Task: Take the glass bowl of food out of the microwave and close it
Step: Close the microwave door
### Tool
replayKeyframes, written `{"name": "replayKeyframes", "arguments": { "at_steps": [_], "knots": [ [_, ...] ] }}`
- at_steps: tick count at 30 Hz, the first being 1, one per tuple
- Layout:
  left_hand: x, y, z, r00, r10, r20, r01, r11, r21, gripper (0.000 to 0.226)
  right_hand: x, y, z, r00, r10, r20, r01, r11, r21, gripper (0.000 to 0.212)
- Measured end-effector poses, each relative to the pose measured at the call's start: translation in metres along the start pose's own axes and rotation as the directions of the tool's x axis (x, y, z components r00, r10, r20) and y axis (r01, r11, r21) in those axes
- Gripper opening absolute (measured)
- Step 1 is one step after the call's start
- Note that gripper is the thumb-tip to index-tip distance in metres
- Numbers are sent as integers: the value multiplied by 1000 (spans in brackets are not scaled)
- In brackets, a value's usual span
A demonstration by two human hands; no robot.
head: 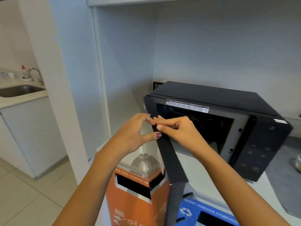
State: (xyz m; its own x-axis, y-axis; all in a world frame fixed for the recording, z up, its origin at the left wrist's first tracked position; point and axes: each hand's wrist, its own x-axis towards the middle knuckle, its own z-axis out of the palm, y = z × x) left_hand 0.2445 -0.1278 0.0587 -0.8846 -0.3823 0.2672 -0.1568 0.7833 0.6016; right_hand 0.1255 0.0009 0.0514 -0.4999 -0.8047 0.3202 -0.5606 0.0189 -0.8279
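A black microwave [211, 95] stands on a white counter in a wall niche. Its door [172, 160] is swung open to the left and points edge-on at me. My left hand [135, 132] is on the door's outer side, with thumb and fingertips on its upper edge. My right hand [179, 131] is on the inner side, its fingers pinched on the same edge. The cavity [203, 126] is dark and I cannot make out a bowl inside it. A shiny rounded object [296, 163], possibly the glass bowl, shows at the far right edge, mostly cut off.
An orange bin [135, 206] and a blue recycling bin [203, 212] stand below the counter, under the open door. A grey mat [280, 185] lies on the counter right of the microwave. A sink [19, 91] with a tap is at the far left.
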Motion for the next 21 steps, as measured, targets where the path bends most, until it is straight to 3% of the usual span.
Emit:
{"name": "replayKeyframes", "arguments": {
  "at_steps": [4, 7, 11, 15, 21],
  "knots": [
    [19, 11, 28, 996, 82, 36, -78, 991, -109, 41, -17, -4, -32, 996, 86, 12, -85, 993, -88, 29],
    [33, 19, 45, 988, 140, 59, -136, 988, -71, 60, -35, -6, -57, 989, 143, 32, -137, 981, -138, 27],
    [53, 28, 66, 970, 217, 108, -212, 976, -56, 57, -61, -9, -86, 970, 228, 81, -204, 951, -234, 39],
    [73, 38, 90, 954, 289, 85, -288, 957, -23, 49, -80, -3, -97, 958, 262, -118, -284, 801, -528, 52],
    [93, 42, 115, 916, 402, -19, -394, 906, 156, 56, -84, 22, -92, 902, 155, -404, -411, 596, -690, 51]
  ]
}}
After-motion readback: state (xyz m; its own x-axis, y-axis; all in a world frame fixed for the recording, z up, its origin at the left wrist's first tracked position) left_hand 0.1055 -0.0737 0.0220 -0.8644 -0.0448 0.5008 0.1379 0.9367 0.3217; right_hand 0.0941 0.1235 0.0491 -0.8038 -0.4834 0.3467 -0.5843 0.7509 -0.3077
